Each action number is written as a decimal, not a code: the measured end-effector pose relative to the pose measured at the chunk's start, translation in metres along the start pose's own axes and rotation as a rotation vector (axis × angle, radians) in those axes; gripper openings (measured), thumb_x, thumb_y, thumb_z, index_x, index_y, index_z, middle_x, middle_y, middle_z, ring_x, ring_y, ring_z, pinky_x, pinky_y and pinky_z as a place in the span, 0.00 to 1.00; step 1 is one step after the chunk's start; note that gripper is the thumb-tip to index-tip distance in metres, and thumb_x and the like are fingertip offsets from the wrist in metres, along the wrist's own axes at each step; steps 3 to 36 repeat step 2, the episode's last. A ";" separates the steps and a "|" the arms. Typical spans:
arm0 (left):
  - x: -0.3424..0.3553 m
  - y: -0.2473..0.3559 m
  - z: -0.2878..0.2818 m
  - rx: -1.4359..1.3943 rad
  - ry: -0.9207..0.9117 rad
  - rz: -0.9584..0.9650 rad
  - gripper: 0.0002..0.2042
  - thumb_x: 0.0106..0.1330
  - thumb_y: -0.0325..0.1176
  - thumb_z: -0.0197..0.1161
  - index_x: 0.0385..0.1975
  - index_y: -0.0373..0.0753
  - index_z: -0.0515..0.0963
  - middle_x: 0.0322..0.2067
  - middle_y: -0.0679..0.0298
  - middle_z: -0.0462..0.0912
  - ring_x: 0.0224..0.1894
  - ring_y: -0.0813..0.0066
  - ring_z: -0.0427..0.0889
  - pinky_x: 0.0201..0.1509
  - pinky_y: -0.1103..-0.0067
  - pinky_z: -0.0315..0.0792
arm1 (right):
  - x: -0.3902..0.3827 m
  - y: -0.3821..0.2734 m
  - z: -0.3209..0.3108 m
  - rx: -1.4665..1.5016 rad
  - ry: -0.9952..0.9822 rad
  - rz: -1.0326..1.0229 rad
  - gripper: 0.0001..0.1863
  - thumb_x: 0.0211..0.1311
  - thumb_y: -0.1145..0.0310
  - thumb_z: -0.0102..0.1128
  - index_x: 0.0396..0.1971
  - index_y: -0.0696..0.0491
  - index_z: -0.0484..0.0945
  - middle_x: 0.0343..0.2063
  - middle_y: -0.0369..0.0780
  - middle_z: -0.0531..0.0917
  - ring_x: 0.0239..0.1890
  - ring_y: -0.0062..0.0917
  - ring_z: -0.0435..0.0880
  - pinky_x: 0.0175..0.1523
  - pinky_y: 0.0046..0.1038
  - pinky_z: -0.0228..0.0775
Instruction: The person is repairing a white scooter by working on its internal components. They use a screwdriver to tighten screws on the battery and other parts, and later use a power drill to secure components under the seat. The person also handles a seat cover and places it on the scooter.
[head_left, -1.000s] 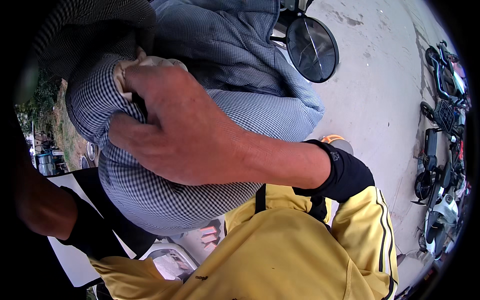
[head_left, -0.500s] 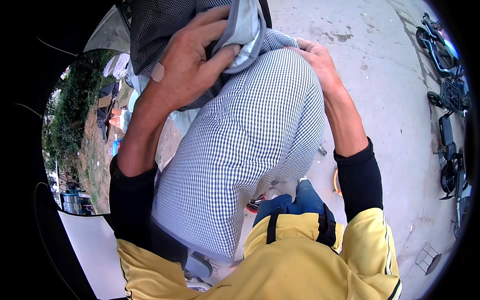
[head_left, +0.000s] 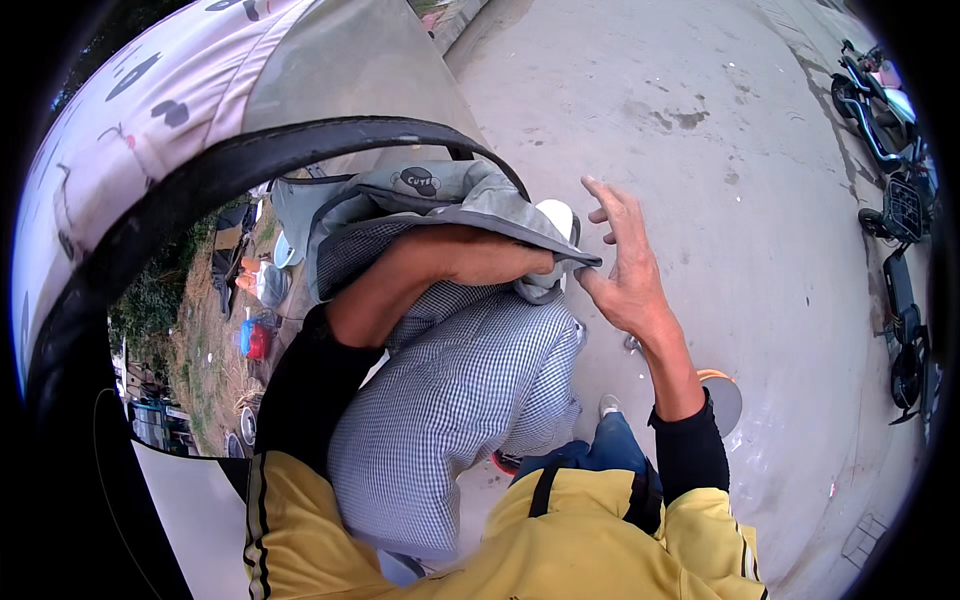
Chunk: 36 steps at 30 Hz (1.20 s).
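A padded cover in small blue-and-white checks (head_left: 450,370), with a grey lining and edging, hangs over the front of what looks like a scooter. My left hand (head_left: 505,262) reaches in beneath the folded-back grey flap (head_left: 440,190); its fingers are hidden by the cloth. Right of it, my right hand (head_left: 632,270) is open, fingers spread and pointing away from me. Its thumb is close to the flap's pointed corner, and whether they touch I cannot tell. A white rounded part (head_left: 556,217) shows between the flap and my right hand.
A curved black bar (head_left: 350,130) edges a pale patterned canopy (head_left: 150,90) and clear sheet at upper left. Parked scooters (head_left: 900,200) line the right edge. A round grey-topped object with an orange rim (head_left: 720,400) stands on the concrete. Containers (head_left: 258,340) lie on the left.
The cover's far part has been folded back, showing more grey lining. My left hand has gone under the flap. My right hand has come off the checked cloth and spread open.
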<state>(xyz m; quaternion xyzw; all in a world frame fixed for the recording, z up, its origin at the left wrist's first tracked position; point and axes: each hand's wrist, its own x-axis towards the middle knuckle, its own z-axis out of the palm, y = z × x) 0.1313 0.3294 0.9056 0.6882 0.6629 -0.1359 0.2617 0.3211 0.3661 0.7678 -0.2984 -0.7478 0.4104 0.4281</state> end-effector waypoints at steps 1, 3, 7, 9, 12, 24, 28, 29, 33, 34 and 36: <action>0.009 0.005 0.001 0.069 0.017 0.058 0.24 0.67 0.51 0.59 0.53 0.37 0.80 0.54 0.50 0.82 0.55 0.55 0.81 0.63 0.66 0.71 | 0.004 0.000 -0.010 -0.066 -0.073 -0.085 0.47 0.41 0.80 0.65 0.70 0.45 0.71 0.67 0.44 0.69 0.65 0.37 0.76 0.66 0.41 0.73; 0.015 0.012 0.000 0.144 0.045 0.085 0.26 0.67 0.54 0.60 0.53 0.38 0.80 0.54 0.49 0.83 0.55 0.56 0.81 0.64 0.66 0.71 | 0.014 -0.002 -0.005 -0.067 -0.092 -0.114 0.47 0.41 0.80 0.65 0.70 0.45 0.71 0.67 0.44 0.69 0.65 0.37 0.76 0.66 0.41 0.73; 0.015 0.012 0.000 0.144 0.045 0.085 0.26 0.67 0.54 0.60 0.53 0.38 0.80 0.54 0.49 0.83 0.55 0.56 0.81 0.64 0.66 0.71 | 0.014 -0.002 -0.005 -0.067 -0.092 -0.114 0.47 0.41 0.80 0.65 0.70 0.45 0.71 0.67 0.44 0.69 0.65 0.37 0.76 0.66 0.41 0.73; 0.015 0.012 0.000 0.144 0.045 0.085 0.26 0.67 0.54 0.60 0.53 0.38 0.80 0.54 0.49 0.83 0.55 0.56 0.81 0.64 0.66 0.71 | 0.014 -0.002 -0.005 -0.067 -0.092 -0.114 0.47 0.41 0.80 0.65 0.70 0.45 0.71 0.67 0.44 0.69 0.65 0.37 0.76 0.66 0.41 0.73; 0.015 0.012 0.000 0.144 0.045 0.085 0.26 0.67 0.54 0.60 0.53 0.38 0.80 0.54 0.49 0.83 0.55 0.56 0.81 0.64 0.66 0.71 | 0.014 -0.002 -0.005 -0.067 -0.092 -0.114 0.47 0.41 0.80 0.65 0.70 0.45 0.71 0.67 0.44 0.69 0.65 0.37 0.76 0.66 0.41 0.73; 0.015 0.012 0.000 0.144 0.045 0.085 0.26 0.67 0.54 0.60 0.53 0.38 0.80 0.54 0.49 0.83 0.55 0.56 0.81 0.64 0.66 0.71 | 0.014 -0.002 -0.005 -0.067 -0.092 -0.114 0.47 0.41 0.80 0.65 0.70 0.45 0.71 0.67 0.44 0.69 0.65 0.37 0.76 0.66 0.41 0.73; 0.015 0.012 0.000 0.144 0.045 0.085 0.26 0.67 0.54 0.60 0.53 0.38 0.80 0.54 0.49 0.83 0.55 0.56 0.81 0.64 0.66 0.71 | 0.014 -0.002 -0.005 -0.067 -0.092 -0.114 0.47 0.41 0.80 0.65 0.70 0.45 0.71 0.67 0.44 0.69 0.65 0.37 0.76 0.66 0.41 0.73; 0.015 0.012 0.000 0.144 0.045 0.085 0.26 0.67 0.54 0.60 0.53 0.38 0.80 0.54 0.49 0.83 0.55 0.56 0.81 0.64 0.66 0.71 | 0.014 -0.002 -0.005 -0.067 -0.092 -0.114 0.47 0.41 0.80 0.65 0.70 0.45 0.71 0.67 0.44 0.69 0.65 0.37 0.76 0.66 0.41 0.73; 0.015 0.012 0.000 0.144 0.045 0.085 0.26 0.67 0.54 0.60 0.53 0.38 0.80 0.54 0.49 0.83 0.55 0.56 0.81 0.64 0.66 0.71 | 0.014 -0.002 -0.005 -0.067 -0.092 -0.114 0.47 0.41 0.80 0.65 0.70 0.45 0.71 0.67 0.44 0.69 0.65 0.37 0.76 0.66 0.41 0.73; 0.015 0.012 0.000 0.144 0.045 0.085 0.26 0.67 0.54 0.60 0.53 0.38 0.80 0.54 0.49 0.83 0.55 0.56 0.81 0.64 0.66 0.71 | 0.014 -0.002 -0.005 -0.067 -0.092 -0.114 0.47 0.41 0.80 0.65 0.70 0.45 0.71 0.67 0.44 0.69 0.65 0.37 0.76 0.66 0.41 0.73; 0.015 0.012 0.000 0.144 0.045 0.085 0.26 0.67 0.54 0.60 0.53 0.38 0.80 0.54 0.49 0.83 0.55 0.56 0.81 0.64 0.66 0.71 | 0.014 -0.002 -0.005 -0.067 -0.092 -0.114 0.47 0.41 0.80 0.65 0.70 0.45 0.71 0.67 0.44 0.69 0.65 0.37 0.76 0.66 0.41 0.73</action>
